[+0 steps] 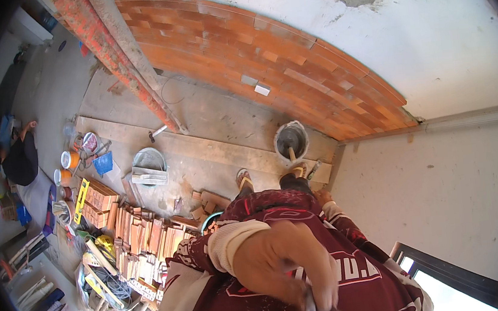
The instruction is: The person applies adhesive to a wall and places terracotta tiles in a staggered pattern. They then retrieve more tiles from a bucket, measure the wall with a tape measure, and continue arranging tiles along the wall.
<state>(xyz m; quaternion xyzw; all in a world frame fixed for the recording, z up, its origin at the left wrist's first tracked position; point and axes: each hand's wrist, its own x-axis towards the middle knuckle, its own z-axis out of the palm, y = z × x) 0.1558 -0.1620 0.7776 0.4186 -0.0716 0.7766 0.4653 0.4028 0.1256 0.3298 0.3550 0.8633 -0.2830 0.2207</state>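
My left hand (301, 259) is bent in front of my chest, its wrist in a white cuff. Its fingers close near the lower edge on something dark and blurred that I cannot make out. My right hand (324, 197) hangs low beside my right leg, close to the wall; its fingers are too small and partly hidden to read. In front of my right foot stands a bucket (282, 150) of grey mortar with a wooden handle sticking out. The maroon jersey (247, 310) fills the lower middle.
Orange brick tiles (213, 44) cover the lower wall ahead. Red scaffold poles (124, 65) stand at left. A tub (158, 159) holding pale boards, a hammer (158, 132), stacked tiles (142, 233) and a yellow level (81, 200) lie left. Another person (20, 158) is far left.
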